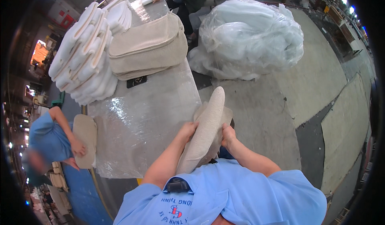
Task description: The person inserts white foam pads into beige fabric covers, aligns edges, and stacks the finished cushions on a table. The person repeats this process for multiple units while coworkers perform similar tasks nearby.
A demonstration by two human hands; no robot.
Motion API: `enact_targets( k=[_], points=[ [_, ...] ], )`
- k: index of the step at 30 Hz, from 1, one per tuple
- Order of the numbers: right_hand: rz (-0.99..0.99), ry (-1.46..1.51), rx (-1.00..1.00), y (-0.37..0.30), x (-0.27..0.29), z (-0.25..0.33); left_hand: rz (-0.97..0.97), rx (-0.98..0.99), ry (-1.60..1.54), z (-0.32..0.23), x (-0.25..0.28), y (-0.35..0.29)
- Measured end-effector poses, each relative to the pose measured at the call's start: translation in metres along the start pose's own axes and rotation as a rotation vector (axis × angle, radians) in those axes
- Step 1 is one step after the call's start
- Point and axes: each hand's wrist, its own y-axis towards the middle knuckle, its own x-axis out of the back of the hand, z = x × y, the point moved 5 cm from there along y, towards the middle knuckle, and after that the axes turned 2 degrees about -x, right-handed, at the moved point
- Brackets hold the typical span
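As white pads (80,52) stand piled at left, beside stacked beige cushions (148,44) that look finished, the left hand (188,132) pinches a beige cover (205,134) before the blue shirt (256,189), its loose flap (227,114) suggesting work left; the right hand (228,136) pinches its other side!

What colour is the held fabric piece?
The long fabric piece is plain beige, clearest in head view.

Passage is available over the near part of the desk (148,124), left of the beige cushion (205,132). Beyond it, a beige cover pile (148,48) and a white padding stack (82,52) block passage. A plastic-wrapped bundle (252,36) obstructs the far right side; a co-worker (50,134) occupies the left.
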Motion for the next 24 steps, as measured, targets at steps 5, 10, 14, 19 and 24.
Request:
enact_targets(
  k=[5, 10, 14, 19, 24],
  points=[
    [-0.040, 0.185, -0.001, 0.021, 0.000, 0.002, -0.303, -0.287, 0.658, -0.022, -0.011, -0.004],
    [-0.300, -0.118, -0.001, 0.034, 0.004, -0.003, -0.552, -0.284, 0.613, -0.024, -0.009, -0.016],
    [-0.113, -0.132, 0.029, 0.076, 0.009, -0.027, -0.546, -0.275, 0.624, -0.028, -0.011, -0.019],
    [0.060, -0.239, 0.109, 0.116, 0.004, -0.056, -0.371, -0.292, 0.547, -0.028, -0.013, -0.005],
    [0.038, -0.465, 0.386, 0.112, 0.028, -0.062, -0.412, -0.252, 0.605, -0.069, -0.033, 0.004]
  ],
)
